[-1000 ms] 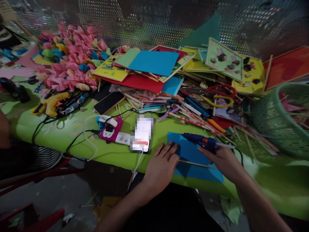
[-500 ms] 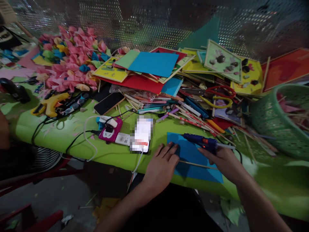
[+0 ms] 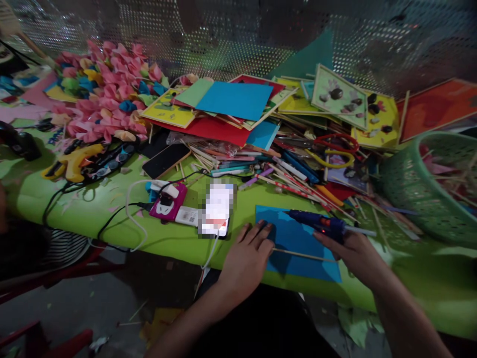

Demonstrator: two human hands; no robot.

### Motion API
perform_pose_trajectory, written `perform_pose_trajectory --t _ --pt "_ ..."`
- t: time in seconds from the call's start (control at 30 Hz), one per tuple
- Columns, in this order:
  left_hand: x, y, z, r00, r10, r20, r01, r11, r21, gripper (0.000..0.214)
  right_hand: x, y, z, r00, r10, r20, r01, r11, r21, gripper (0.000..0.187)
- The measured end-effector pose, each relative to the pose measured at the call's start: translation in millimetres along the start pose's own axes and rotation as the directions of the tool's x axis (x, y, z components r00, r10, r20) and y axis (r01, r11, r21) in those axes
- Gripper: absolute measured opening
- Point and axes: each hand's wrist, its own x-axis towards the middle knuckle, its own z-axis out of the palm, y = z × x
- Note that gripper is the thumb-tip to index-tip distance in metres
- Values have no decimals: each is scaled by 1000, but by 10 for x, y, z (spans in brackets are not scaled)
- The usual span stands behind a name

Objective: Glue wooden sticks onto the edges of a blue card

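A blue paper sheet (image 3: 294, 238) lies on the green table (image 3: 112, 219) near its front edge. My left hand (image 3: 248, 258) rests on the sheet's left edge, fingers together, pinching the end of a thin wooden stick (image 3: 303, 255) that lies across the paper. My right hand (image 3: 352, 251) is closed on the handle of a blue glue gun (image 3: 316, 222), whose nozzle points left over the sheet and whose red light is on.
A phone (image 3: 217, 209) on a cable and a pink charger (image 3: 167, 204) lie left of the paper. Behind are piled sticks, coloured card (image 3: 234, 99), paper flowers (image 3: 108, 99), scissors and a yellow glue gun (image 3: 72, 161). A green basket (image 3: 428, 184) stands at right.
The view has shifted slightly. My right hand with the glue gun has drawn a little to the right and down; the left hand and stick stay put.
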Motion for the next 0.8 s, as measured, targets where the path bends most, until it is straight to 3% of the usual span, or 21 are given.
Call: perform_pose_trajectory --t 0.17,0.5,0.67,0.8 --pt "-1 0 -5 1000 0 0 0 1000 2 21 38 -70 14 999 -43 6 43 999 -15 46" --pt "7 8 -16 1000 2 2 -2 1000 3 19 68 -41 49 998 -68 -9 67 995 -71 48" --pt "3 5 -2 1000 2 -7 -2 1000 1 20 24 -9 -6 1000 -4 -11 4 998 -60 58" --pt "2 5 4 1000 -1 -8 1 1000 4 20 7 -30 -14 1000 27 6 -27 999 -37 56"
